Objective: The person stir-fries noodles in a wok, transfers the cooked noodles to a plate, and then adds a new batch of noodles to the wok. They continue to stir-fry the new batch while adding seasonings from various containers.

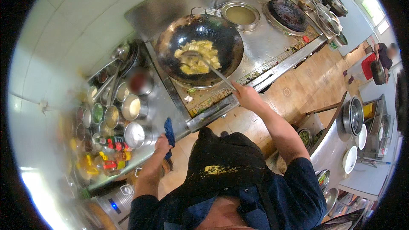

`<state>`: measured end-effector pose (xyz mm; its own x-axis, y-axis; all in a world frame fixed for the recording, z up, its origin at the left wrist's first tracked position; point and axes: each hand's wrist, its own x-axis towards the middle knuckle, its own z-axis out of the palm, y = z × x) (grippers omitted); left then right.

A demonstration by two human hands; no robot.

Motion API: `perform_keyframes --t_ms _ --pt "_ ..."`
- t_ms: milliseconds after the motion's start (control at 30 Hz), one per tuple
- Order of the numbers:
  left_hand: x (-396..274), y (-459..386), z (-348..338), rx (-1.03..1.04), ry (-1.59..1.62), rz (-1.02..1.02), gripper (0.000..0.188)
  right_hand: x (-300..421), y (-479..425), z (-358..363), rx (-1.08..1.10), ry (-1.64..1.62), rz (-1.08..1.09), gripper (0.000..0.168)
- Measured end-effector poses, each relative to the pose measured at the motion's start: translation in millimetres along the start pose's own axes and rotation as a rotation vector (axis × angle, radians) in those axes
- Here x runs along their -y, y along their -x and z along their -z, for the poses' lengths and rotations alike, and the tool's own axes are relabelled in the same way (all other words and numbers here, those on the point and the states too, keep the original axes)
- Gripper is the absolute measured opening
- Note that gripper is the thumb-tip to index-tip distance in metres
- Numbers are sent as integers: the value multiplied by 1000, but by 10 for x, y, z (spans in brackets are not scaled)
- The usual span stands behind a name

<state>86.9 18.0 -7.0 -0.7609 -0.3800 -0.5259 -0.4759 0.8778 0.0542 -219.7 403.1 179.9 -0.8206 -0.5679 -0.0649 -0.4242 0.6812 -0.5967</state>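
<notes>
A large black wok (228, 38) sits on the steel range, holding pale yellow chunks of food (206, 52). My right hand (245, 95) grips the long metal handle of a ladle (217, 72), whose bowl rests among the chunks. Lower left, my left hand (163, 143) is closed around a blue cloth (170, 131) at the edge of the side counter. Steel pots with white contents (135, 135) stand just left of that hand.
Seasoning containers, ladles (110, 92) and bottles (110, 165) crowd the left counter. A pot of liquid (239, 14) stands right of the wok, beyond it a dark burner cover (287, 15). A counter with bowls (350, 159) is at right; another person (383, 57) holds a pan.
</notes>
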Motion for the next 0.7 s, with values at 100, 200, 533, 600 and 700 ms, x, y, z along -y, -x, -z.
perform_keyframes --t_ms 100,200,533,600,700 --pt "-19 19 30 23 17 23 85 10 -347 -48 -137 -3 -58 47" --pt "15 7 0 24 36 34 83 114 -526 36 -213 -209 -154 47" --pt "136 10 -139 -64 122 -103 79 514 -34 -33 34 -131 -87 45" --pt "131 100 70 -51 171 -104 80 449 236 150 101 1 -105 44" --pt "349 -38 -22 -105 294 56 72 446 399 482 92 218 -94 45"
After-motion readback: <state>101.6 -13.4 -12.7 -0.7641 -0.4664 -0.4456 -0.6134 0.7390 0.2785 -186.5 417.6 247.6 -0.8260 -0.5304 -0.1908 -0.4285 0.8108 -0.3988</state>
